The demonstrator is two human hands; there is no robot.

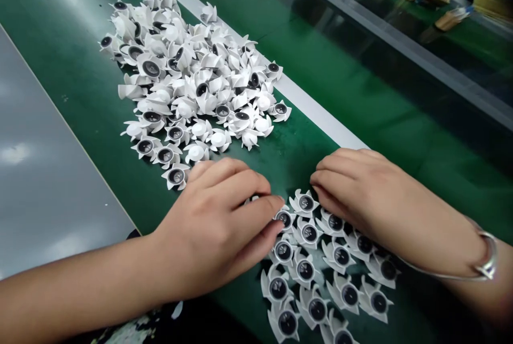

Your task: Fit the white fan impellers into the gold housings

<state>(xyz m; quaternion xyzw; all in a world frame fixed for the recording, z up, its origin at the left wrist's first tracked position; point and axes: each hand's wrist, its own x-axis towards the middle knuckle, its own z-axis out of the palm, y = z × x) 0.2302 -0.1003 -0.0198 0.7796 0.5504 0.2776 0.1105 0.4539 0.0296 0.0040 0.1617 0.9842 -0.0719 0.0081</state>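
1. Fan wheels (309,233): grouped hollow-side-up on the desk (140,194).
2. Left fingers (256,215) at one wheel (284,219), right fingers (332,178) curled; cannot tell whether grasping.
3. Possible: skewed by careless brushing, or snagged by the low bracelet (488,265).

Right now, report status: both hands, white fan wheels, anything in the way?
Left hand and right hand flank the spread fan wheels, grips unclear. Visible spread wheels lie dark side up. Jumbled pile beyond. Hands hide part of the spread.

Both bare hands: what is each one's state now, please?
Left hand: curled at a white bladed wheel with dark round centre; grip unclear.
Right hand: curled, underside hidden; cannot tell if holding anything.
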